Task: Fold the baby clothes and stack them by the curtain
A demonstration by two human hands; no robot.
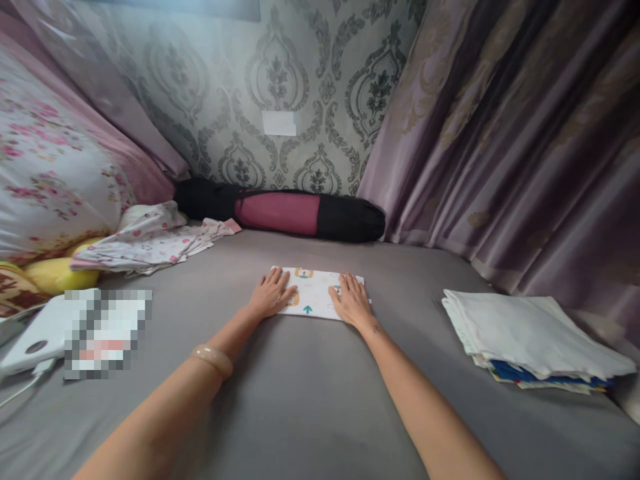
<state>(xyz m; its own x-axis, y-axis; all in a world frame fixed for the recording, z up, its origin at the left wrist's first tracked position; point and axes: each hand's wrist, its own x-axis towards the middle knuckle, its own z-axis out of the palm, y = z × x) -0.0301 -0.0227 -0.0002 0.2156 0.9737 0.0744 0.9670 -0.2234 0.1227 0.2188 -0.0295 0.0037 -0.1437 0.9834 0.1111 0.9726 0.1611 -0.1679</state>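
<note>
A white printed cloth [311, 295], folded into a flat rectangle, lies on the grey bed sheet [305, 393] in front of me. Yellow, orange and teal motifs show on its top face. My left hand [271, 293] rests palm down on its left end, fingers spread. On the right end lies my right hand [352, 300], also flat with the fingers stretched out. Neither hand grips the cloth. The parts of the cloth under both palms are hidden.
A stack of folded cloths [535, 333] sits at the right. At the left lie a crumpled printed cloth [155, 240], a yellow plush item [63, 275] and a white device [50, 330] with a cable. A black and maroon bolster bag [277, 212] lies along the wall.
</note>
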